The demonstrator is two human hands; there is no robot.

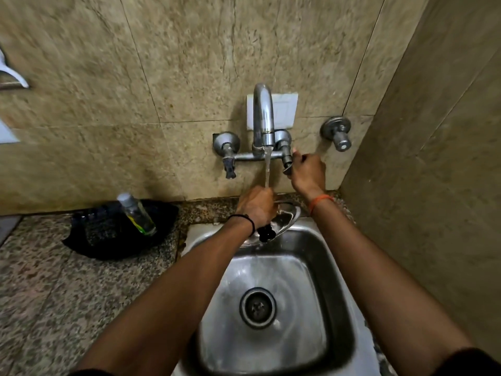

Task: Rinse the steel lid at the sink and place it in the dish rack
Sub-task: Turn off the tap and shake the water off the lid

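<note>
My left hand (256, 206) grips the steel lid (288, 218) over the back of the sink (339, 308), under the running water. The lid is tilted, its shiny surface facing right, and its black knob (267, 232) shows below my wrist. Water streams from the curved tap (263, 115) onto my left hand and the lid. My right hand (307, 169) is closed around the right tap handle (287, 165) on the wall. No dish rack shows in this view.
A second tap handle (230, 165) sticks out left of the spout, and a separate valve (339, 135) sits further right on the wall. On the granite counter (54, 280) at left lies a black cloth (119, 232) with a clear bottle (137, 214) on it. A side wall stands close on the right.
</note>
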